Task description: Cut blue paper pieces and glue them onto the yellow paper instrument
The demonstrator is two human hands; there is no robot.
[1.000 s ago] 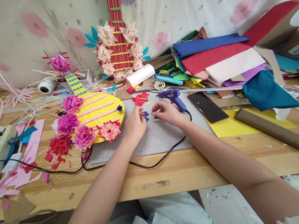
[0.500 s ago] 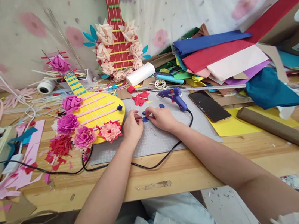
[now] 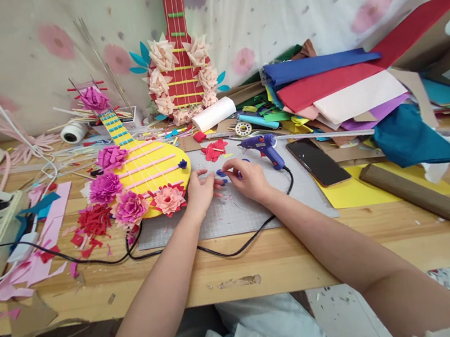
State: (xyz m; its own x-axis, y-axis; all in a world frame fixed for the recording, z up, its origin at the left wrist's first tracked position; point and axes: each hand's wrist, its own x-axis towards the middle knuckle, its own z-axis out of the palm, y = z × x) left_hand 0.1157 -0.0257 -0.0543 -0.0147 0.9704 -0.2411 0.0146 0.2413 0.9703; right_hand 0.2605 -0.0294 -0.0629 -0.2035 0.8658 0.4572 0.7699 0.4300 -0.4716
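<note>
My left hand (image 3: 200,190) and my right hand (image 3: 246,178) rest close together on a grey cutting mat (image 3: 236,212), fingertips meeting over small blue paper pieces (image 3: 221,173). Both hands have their fingers pinched on those pieces. Just left of my left hand lies a yellow paper guitar (image 3: 145,167) decorated with pink and magenta paper flowers. A blue glue gun (image 3: 262,146) lies just beyond my right hand, its black cord looping across the mat. Red paper scraps (image 3: 213,150) sit behind the hands.
A black phone (image 3: 318,161) lies right of the glue gun on yellow paper. Stacked coloured paper sheets (image 3: 336,91) fill the back right. A red paper guitar (image 3: 179,56) leans on the wall. A wooden roller (image 3: 431,203) lies at right. Red scraps (image 3: 92,223) and cables clutter the left.
My hands came together from slightly apart, and the fingertips now meet over the blue pieces. The view shifted a little.
</note>
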